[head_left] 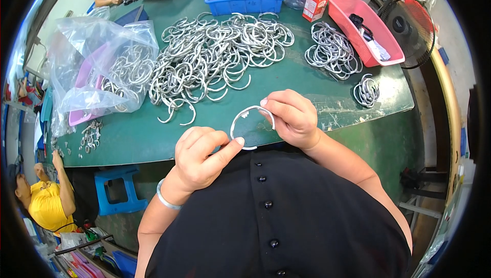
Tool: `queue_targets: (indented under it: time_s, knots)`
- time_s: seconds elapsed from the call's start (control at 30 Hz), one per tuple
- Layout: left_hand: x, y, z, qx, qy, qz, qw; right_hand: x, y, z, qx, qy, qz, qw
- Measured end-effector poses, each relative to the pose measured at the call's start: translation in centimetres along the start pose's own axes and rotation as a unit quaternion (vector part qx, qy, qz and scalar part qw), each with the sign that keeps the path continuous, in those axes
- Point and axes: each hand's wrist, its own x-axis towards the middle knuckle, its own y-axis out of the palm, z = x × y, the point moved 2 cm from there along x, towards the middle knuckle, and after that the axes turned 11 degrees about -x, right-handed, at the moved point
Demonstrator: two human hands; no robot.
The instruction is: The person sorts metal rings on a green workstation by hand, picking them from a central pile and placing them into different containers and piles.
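Between my two hands, just over the table's front edge, is an open silver metal ring with a gap at its lower right. My left hand pinches its lower left side between thumb and fingers. At its upper right, my right hand is closed on the same ring. A large heap of similar open rings lies beyond my hands. To the right of that heap is a smaller pile of rings, and nearer to me a small bunch.
The green table also bears a blue bin with small metal pieces, a pink basket, a red carton and a plastic-draped purple tray. A black fan stands right. Two other people work at left and far left; a blue stool is below.
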Motion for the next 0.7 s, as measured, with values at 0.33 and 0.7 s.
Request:
queue_targets:
  time_s: [0.33,0.7]
  knots:
    - [-0.6,-0.6,-0.1,-0.075,-0.106,-0.049,0.990,0.1,0.7,0.3,0.012,-0.002,0.083,0.996]
    - [-1.0,-13.4,3.2,0.126,-0.121,-0.352,0.920,0.3,4.6,-3.4,-0.137,0.095,0.317,0.934]
